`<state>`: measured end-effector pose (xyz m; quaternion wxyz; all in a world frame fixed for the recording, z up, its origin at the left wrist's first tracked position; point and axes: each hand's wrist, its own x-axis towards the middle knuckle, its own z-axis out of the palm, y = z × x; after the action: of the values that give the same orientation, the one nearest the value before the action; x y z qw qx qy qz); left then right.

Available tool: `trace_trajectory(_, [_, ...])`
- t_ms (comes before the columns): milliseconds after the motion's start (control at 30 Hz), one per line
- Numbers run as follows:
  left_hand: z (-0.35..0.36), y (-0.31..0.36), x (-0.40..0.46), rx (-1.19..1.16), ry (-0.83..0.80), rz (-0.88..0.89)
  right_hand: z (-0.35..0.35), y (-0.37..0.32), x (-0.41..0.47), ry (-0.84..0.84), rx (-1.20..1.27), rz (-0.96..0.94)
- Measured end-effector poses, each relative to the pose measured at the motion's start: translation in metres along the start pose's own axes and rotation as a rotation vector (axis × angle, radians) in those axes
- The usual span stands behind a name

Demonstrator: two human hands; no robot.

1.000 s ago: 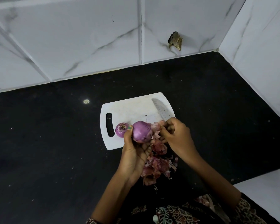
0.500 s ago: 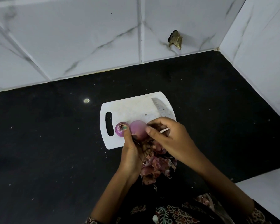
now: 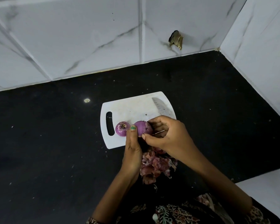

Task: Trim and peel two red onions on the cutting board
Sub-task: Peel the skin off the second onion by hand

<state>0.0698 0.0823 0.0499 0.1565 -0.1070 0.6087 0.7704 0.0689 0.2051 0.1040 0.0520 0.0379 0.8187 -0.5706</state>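
left hand (image 3: 132, 152): i see it wrapped around the peeled red onion (image 3: 143, 129) from below, thumb with a green nail pressed on the onion's left side.
right hand (image 3: 168, 136): i see it curled against the same onion's right side, thumb on the lower edge, fingers bent over the top; a thin pale strip of skin shows between its fingers, but i cannot tell how it is held.
peeled red onion: held between both my hands over the near edge of the white cutting board (image 3: 128, 107).
second red onion (image 3: 122, 128): sits on the board just left of the held one, beside the handle slot, its cut end facing up.
knife (image 3: 161, 107): blade lies on the board's right side; the handle is hidden behind my right hand.
onion skins (image 3: 155, 167): a loose heap on the black countertop (image 3: 47, 151) just near of the board, under my wrists.
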Motion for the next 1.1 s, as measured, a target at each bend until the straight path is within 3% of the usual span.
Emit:
trace_trajectory(633, [0.003, -0.003, -0.005, 0.04, 0.025, 0.046, -0.001, 0.001, 0.003, 0.007, -0.01, 0.001])
trace_trajectory(767, [0.003, -0.001, -0.004, 0.046, 0.028, 0.007, -0.004, 0.001, 0.002, -0.006, -0.029, -0.031])
trace_trajectory(933, [0.004, -0.003, -0.003, 0.035, 0.046, -0.051, -0.009, 0.011, 0.006, 0.127, -0.013, 0.01])
trace_trajectory(1100, [0.0, -0.008, -0.003, 0.009, 0.036, -0.062, 0.0, 0.008, -0.001, 0.072, -0.024, 0.009])
